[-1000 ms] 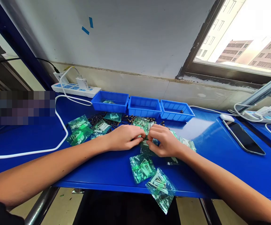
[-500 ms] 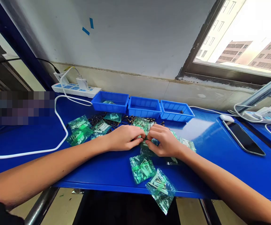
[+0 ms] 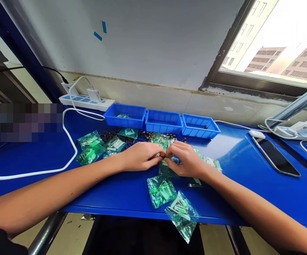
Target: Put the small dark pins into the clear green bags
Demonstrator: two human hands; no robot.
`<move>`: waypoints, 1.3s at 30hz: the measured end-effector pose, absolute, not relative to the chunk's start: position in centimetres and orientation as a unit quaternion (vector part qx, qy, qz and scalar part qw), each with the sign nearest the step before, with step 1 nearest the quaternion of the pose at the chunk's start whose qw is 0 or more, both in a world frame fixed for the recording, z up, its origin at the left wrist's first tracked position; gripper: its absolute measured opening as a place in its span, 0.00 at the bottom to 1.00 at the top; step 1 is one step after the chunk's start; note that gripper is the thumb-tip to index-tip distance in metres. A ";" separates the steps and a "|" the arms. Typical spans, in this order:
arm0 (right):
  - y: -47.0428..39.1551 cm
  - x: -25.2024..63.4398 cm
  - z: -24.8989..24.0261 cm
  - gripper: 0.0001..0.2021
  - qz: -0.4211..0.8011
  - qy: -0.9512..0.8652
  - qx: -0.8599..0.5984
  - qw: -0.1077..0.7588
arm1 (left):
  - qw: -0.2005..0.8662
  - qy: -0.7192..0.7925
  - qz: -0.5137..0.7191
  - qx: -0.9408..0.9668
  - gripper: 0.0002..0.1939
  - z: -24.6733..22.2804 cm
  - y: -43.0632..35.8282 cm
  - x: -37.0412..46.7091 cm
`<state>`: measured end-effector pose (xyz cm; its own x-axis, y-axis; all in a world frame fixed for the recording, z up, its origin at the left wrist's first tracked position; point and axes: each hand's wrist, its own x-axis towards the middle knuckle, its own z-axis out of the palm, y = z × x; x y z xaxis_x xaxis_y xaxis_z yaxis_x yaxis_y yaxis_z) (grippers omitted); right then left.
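Observation:
My left hand [image 3: 143,156] and my right hand [image 3: 184,159] meet over the middle of the blue table, thumbs and fingers pinched. A small dark bit shows between the fingertips; most of it is hidden, and I cannot make out what it is. Beneath the fingers lies a clear green packet [image 3: 167,169], partly covered. Another packet [image 3: 158,140] lies just behind the hands. Nearer me are a green packet of screws and pale plugs [image 3: 161,191] and a similar packet [image 3: 182,214] that overhangs the table's front edge. Dark loose screws [image 3: 109,136] are heaped behind my left hand.
Three blue bins stand along the wall: the left bin [image 3: 125,122], middle bin [image 3: 164,127] and right bin [image 3: 201,132]. More green packets [image 3: 91,153] lie at left. A white cable [image 3: 71,141] crosses the table from a power strip [image 3: 87,101]. A phone [image 3: 275,156] lies at right.
Hardly anything differs. Both hands stay pinched together in the same place, with only a slight shift of the right fingers. The packets, screws and bins have not moved.

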<state>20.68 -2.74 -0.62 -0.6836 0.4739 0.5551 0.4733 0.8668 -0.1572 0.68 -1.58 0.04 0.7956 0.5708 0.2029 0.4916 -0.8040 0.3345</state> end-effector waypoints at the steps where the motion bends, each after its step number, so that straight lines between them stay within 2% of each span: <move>1: -2.7 20.7 -0.7 0.04 0.000 -0.916 -0.261 0.306 | 0.132 0.284 0.147 0.938 0.07 0.0 -1.6 0.7; 5: -2.6 20.7 -0.8 0.02 -0.001 -0.911 -0.266 0.315 | 0.131 0.289 0.145 0.937 0.07 0.0 -1.6 0.7; 11: -2.7 20.6 -0.7 0.03 -0.006 -0.907 -0.268 0.325 | 0.153 0.306 0.142 0.929 0.07 0.1 -1.7 0.8; 23: -2.4 20.7 -1.0 0.07 -0.011 -0.887 -0.313 0.339 | 0.132 0.294 0.145 0.935 0.09 0.1 -1.7 0.7; 29: -2.4 20.7 -1.0 0.04 -0.017 -0.898 -0.302 0.319 | 0.130 0.288 0.145 0.938 0.09 0.1 -1.6 0.8; 39: -2.3 20.7 -1.1 0.05 -0.053 -0.886 -0.314 0.337 | 0.140 0.303 0.142 0.932 0.09 0.0 -1.7 0.8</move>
